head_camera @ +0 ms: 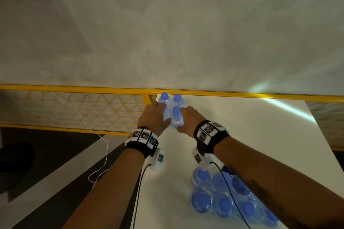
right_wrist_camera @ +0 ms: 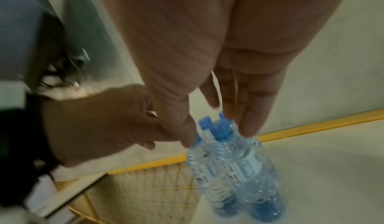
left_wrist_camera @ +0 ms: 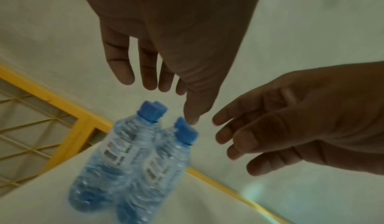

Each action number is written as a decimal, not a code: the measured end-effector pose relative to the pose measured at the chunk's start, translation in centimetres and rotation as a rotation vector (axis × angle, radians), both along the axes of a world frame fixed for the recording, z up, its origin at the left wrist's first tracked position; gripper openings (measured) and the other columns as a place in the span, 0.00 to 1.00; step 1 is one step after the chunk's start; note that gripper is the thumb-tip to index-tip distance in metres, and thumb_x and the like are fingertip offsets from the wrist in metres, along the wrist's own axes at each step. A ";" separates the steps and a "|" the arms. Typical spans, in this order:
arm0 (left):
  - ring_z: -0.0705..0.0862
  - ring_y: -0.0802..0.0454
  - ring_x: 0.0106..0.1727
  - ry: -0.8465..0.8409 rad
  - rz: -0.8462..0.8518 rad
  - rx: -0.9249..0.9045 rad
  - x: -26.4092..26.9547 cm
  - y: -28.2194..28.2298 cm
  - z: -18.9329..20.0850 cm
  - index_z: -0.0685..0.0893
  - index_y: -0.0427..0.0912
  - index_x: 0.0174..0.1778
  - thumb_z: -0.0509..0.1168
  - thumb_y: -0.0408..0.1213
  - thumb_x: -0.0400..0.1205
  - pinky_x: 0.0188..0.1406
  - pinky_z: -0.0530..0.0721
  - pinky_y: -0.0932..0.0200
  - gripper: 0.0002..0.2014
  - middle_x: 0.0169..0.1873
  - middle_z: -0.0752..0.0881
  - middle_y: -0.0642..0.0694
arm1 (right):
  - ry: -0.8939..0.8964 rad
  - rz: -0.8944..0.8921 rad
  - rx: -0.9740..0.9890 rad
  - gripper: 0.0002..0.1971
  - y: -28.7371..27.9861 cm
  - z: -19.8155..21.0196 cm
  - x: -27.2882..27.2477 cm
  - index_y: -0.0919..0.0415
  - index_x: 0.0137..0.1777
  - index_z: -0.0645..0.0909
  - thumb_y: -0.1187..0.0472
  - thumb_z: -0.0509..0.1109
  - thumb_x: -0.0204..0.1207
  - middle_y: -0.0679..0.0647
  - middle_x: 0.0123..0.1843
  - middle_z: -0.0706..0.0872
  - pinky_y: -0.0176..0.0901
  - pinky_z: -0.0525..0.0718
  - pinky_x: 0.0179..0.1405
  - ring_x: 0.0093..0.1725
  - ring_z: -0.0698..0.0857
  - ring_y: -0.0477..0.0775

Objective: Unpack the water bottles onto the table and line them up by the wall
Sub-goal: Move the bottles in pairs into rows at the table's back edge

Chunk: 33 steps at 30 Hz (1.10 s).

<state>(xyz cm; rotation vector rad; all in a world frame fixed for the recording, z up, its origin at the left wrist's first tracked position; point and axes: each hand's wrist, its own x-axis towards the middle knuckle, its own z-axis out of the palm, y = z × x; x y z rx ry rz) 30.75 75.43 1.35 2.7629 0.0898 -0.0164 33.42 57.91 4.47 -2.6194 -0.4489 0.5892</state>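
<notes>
Clearly both hands, left hand point(head_camera: 151, 117) and right hand point(head_camera: 189, 120), flank the clear blue-capped plastic water bottles point(head_camera: 172, 111) at the white bench's point(head_camera: 232, 135) far corner, fingers point(left_wrist_camera: 124, 63) loosely spread, gripping nothing, apparently squaring them toward the grey wall point(head_camera: 167, 33).

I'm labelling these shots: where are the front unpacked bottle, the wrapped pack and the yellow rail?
front bottle point(head_camera: 176, 110): head view, its blue cap.
wrapped pack point(head_camera: 222, 205): head view, a cap near its middle.
yellow rail point(head_camera: 74, 87): head view, top bar.

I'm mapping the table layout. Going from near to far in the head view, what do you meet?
Wrapped pack of bottles → right hand → bottle cluster → yellow rail → wall.
</notes>
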 end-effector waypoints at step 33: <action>0.75 0.46 0.44 0.126 -0.500 0.042 -1.0 -11.5 4.0 0.86 0.36 0.54 0.70 0.43 0.86 0.46 0.71 0.51 0.12 0.45 0.74 0.45 | -0.051 0.172 -0.103 0.10 -9.1 -1.0 -17.8 0.63 0.58 0.79 0.60 0.61 0.83 0.60 0.59 0.78 0.54 0.76 0.49 0.57 0.83 0.67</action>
